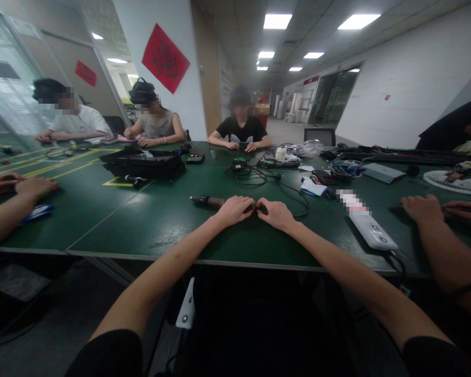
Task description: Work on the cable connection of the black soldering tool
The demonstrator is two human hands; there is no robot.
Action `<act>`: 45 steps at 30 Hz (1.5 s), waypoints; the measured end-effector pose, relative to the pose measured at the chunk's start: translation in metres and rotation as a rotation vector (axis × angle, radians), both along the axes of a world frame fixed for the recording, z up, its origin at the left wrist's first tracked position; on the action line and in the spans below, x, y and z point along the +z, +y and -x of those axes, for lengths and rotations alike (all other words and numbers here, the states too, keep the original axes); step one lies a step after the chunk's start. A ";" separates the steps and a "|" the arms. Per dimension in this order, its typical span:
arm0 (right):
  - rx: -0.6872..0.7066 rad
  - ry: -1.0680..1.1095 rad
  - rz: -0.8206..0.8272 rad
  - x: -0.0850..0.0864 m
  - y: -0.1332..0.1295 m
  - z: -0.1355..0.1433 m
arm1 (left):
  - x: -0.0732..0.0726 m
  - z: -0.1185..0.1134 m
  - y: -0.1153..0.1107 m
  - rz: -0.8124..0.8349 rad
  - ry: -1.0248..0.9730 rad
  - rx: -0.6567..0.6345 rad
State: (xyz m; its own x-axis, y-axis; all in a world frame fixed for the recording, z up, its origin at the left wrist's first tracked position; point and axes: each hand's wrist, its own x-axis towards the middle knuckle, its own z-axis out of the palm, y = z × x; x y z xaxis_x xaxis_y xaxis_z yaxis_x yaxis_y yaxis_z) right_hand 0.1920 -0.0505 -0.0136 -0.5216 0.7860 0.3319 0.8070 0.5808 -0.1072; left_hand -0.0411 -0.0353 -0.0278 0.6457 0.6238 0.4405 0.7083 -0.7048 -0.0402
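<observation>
A dark, stick-shaped tool with a metal tip (207,201) lies on the green table, its tip pointing left. My left hand (235,209) is closed over its right end, fingers pointing right. My right hand (275,213) meets it from the other side, fingertips pinched at a small dark part between the two hands. What exactly the right fingers hold is hidden. Just behind my right hand, a black cable (306,204) curves over the table to a tangle of cord.
A black open case (143,163) stands back left. A white power bank-like device (377,230) lies right, with a cord over the edge. Cables, tools and a white ring-shaped part (457,180) crowd the back right. Other people's hands (422,209) work at both sides; three people sit opposite.
</observation>
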 end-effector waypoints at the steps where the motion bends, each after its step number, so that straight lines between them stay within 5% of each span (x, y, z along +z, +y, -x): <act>1: -0.010 -0.004 0.002 0.000 0.000 0.000 | 0.001 0.000 -0.001 0.001 0.001 0.001; 45: 0.003 -0.011 -0.025 0.006 -0.006 0.001 | 0.005 0.001 -0.003 0.035 0.037 -0.011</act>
